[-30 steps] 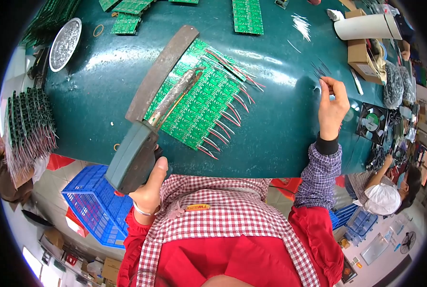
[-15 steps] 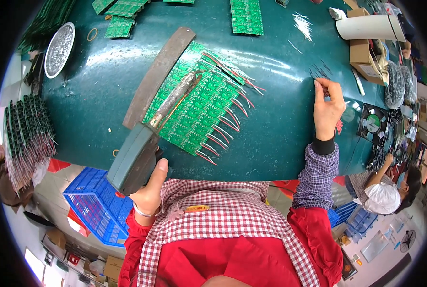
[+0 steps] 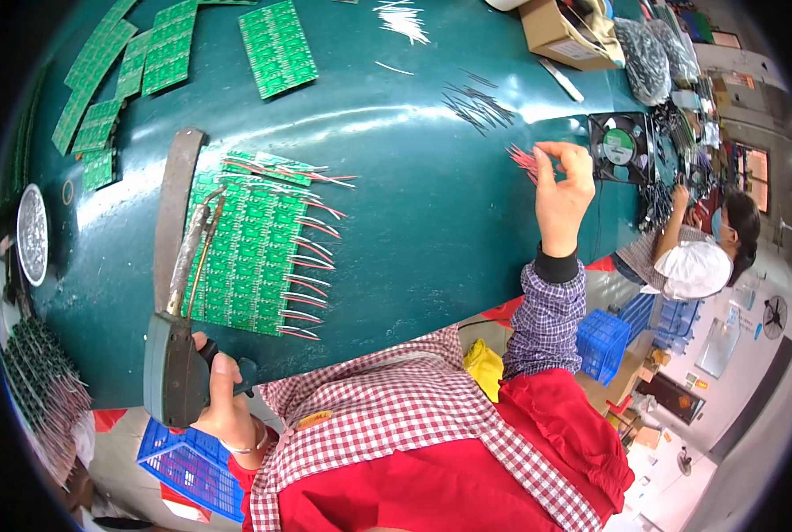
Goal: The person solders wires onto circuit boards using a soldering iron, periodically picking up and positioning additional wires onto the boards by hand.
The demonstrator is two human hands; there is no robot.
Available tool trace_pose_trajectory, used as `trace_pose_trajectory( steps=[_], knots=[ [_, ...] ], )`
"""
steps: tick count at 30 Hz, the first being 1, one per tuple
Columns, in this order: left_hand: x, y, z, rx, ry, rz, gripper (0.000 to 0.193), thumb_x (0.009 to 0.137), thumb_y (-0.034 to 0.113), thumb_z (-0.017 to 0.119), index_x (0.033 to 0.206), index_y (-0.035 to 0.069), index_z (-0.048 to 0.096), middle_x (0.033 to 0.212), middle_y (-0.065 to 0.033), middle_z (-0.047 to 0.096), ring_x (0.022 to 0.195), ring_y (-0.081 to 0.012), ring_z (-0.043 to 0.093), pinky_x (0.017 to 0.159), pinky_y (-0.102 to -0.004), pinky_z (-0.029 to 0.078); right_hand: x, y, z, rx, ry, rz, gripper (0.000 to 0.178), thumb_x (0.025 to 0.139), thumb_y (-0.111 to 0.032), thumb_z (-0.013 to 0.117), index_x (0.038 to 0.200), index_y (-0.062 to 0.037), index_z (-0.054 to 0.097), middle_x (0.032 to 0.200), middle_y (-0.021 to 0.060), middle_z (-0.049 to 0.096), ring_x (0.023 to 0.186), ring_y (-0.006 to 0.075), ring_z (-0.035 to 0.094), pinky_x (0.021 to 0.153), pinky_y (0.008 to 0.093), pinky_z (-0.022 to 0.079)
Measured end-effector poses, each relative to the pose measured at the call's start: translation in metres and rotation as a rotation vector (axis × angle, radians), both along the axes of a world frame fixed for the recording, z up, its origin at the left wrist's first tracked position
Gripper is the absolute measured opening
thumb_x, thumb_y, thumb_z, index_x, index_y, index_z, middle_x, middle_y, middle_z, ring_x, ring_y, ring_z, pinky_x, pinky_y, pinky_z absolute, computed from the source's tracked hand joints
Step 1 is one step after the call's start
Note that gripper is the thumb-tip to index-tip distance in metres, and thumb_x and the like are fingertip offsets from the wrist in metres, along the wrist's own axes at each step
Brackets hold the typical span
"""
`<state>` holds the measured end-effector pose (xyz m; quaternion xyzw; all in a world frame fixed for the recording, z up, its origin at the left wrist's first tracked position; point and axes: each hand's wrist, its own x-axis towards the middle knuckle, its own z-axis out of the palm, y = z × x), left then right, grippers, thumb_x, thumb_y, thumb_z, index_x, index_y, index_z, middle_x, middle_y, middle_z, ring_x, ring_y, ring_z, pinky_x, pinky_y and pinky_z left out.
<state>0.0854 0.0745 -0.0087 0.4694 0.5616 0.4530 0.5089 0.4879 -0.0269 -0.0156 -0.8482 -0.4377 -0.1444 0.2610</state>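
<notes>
My left hand (image 3: 226, 403) grips a soldering gun (image 3: 176, 368) with a grey-green body; its metal tube and a thin copper-coloured wire reach over a panel of green circuit boards (image 3: 249, 253). Red and white wires (image 3: 312, 264) stick out along the panel's right edge, and a smaller strip of board lies at its top. A long flat metal bar (image 3: 176, 204) runs along the panel's left side. Off to the right, my right hand (image 3: 564, 191) is closed in a pinch beside a small pile of red wires (image 3: 522, 161). Whatever lies between its fingertips is hidden.
Black wires (image 3: 477, 108) and white wires (image 3: 402, 22) lie farther back. More green boards (image 3: 276, 49) are spread at the far left, near a metal dish (image 3: 32, 235). A cardboard box (image 3: 566, 35) and a fan (image 3: 622, 146) stand at right. A co-worker (image 3: 697, 257) sits beyond.
The view has swung to the right, so the table's things appear farther left. My right hand has gone from the black wires to the red ones. The left hand still holds the soldering gun.
</notes>
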Motion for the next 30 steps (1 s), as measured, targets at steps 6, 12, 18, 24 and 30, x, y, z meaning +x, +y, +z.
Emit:
trace_pose_trajectory(
  steps=[6, 12, 18, 24, 30],
  knots=[
    [-0.001, -0.001, 0.003, -0.087, 0.018, -0.04, 0.039, 0.081, -0.008, 0.062, 0.119, -0.005, 0.053, 0.111, -0.0173, 0.06, 0.063, -0.0146, 0.052, 0.053, -0.0263, 0.04, 0.007, -0.03, 0.003, -0.092, 0.018, -0.031, 0.011, 0.074, -0.003, 0.073, 0.084, -0.0041, 0.068, 0.085, 0.009, 0.061, 0.082, 0.0278, 0.057, 0.072, 0.0372, 0.046],
    [0.006, -0.005, 0.009, -0.062, 0.003, -0.032, 0.038, 0.081, -0.008, 0.062, 0.118, -0.005, 0.053, 0.11, -0.0175, 0.06, 0.063, -0.0149, 0.052, 0.053, -0.0263, 0.04, 0.013, -0.032, -0.003, -0.149, 0.107, 0.003, 0.012, 0.075, -0.001, 0.073, 0.083, -0.0031, 0.065, 0.083, 0.0093, 0.06, 0.081, 0.0278, 0.056, 0.072, 0.0371, 0.046],
    [0.002, -0.011, 0.01, -0.048, 0.003, -0.017, 0.04, 0.077, -0.009, 0.064, 0.116, -0.006, 0.055, 0.108, -0.0172, 0.062, 0.061, -0.0145, 0.053, 0.051, -0.0247, 0.041, 0.011, -0.029, -0.006, -0.071, 0.168, 0.018, 0.01, 0.076, 0.0, 0.071, 0.082, -0.0022, 0.062, 0.081, 0.0102, 0.06, 0.077, 0.0264, 0.057, 0.067, 0.036, 0.047],
    [0.007, -0.01, 0.01, -0.007, 0.013, -0.057, 0.044, 0.075, -0.01, 0.064, 0.117, -0.007, 0.054, 0.103, -0.019, 0.063, 0.059, -0.0155, 0.055, 0.049, -0.0252, 0.043, 0.009, -0.029, -0.003, 0.061, 0.083, -0.059, 0.006, 0.083, -0.003, 0.068, 0.087, -0.0011, 0.064, 0.083, 0.0075, 0.062, 0.076, 0.0199, 0.057, 0.07, 0.0309, 0.046],
    [-0.003, -0.009, 0.004, 0.071, 0.04, -0.071, 0.046, 0.074, -0.012, 0.065, 0.119, -0.006, 0.055, 0.102, -0.0183, 0.064, 0.06, -0.0161, 0.057, 0.048, -0.0255, 0.044, -0.031, 0.0, -0.011, 0.235, 0.241, -0.135, 0.005, 0.085, 0.0, 0.067, 0.09, 0.0005, 0.065, 0.086, 0.0059, 0.065, 0.078, 0.0149, 0.059, 0.074, 0.0264, 0.048]
  ],
)
